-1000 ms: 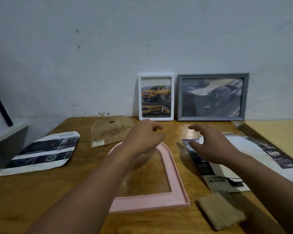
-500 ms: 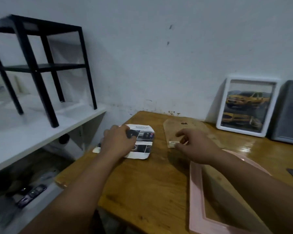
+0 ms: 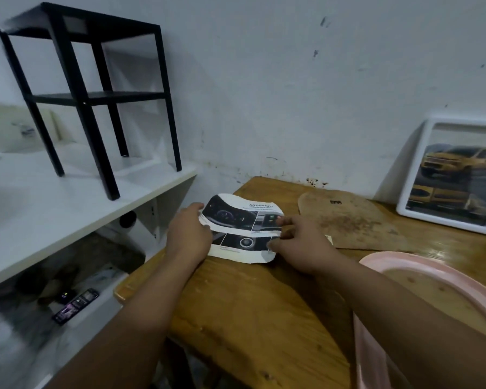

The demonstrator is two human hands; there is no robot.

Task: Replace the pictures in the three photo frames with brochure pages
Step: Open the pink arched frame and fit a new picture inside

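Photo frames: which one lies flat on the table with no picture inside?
The pink arched frame lies flat, picture-less; the white frame leans against the wall, showing yellow trucks.

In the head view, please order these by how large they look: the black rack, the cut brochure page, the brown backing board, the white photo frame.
1. Black rack, clearly largest.
2. Brown backing board and white photo frame: look similar; the frame is cut off at the picture's edge, so I do not rank them.
3. Cut brochure page, smallest, partly covered by both hands.
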